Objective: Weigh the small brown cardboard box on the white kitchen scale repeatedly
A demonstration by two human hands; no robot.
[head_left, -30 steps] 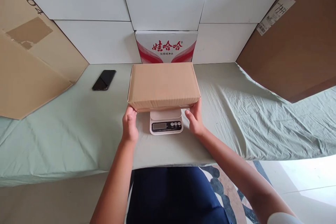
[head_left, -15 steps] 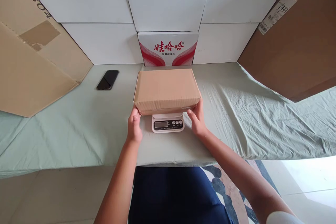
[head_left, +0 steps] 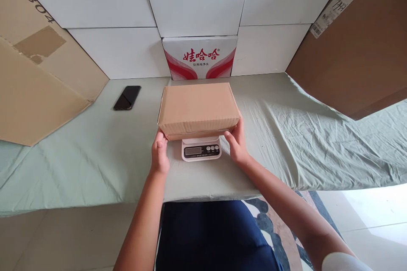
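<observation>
A brown cardboard box [head_left: 199, 103] sits over a white digital kitchen scale [head_left: 201, 151], covering most of it. Only the scale's front panel, with a blank-looking display and several round buttons, shows below the box. My left hand [head_left: 160, 152] grips the box's near left corner, thumb up, with the other fingers partly hidden behind it. At the near right corner my right hand [head_left: 237, 142] holds the box from the side, thumb toward the scale. Whether the box rests fully on the scale's platform cannot be seen.
A black smartphone [head_left: 127, 98] lies left of the box on the green tablecloth [head_left: 95, 156]. Behind stands a white and red water carton [head_left: 201, 58] against white panels. Large cardboard sheets flank the table, one at left [head_left: 41, 93] and one at right [head_left: 352, 59].
The whole view has shifted slightly, so things appear a little farther left. Both hands keep their hold on the box, which stays over the scale.
</observation>
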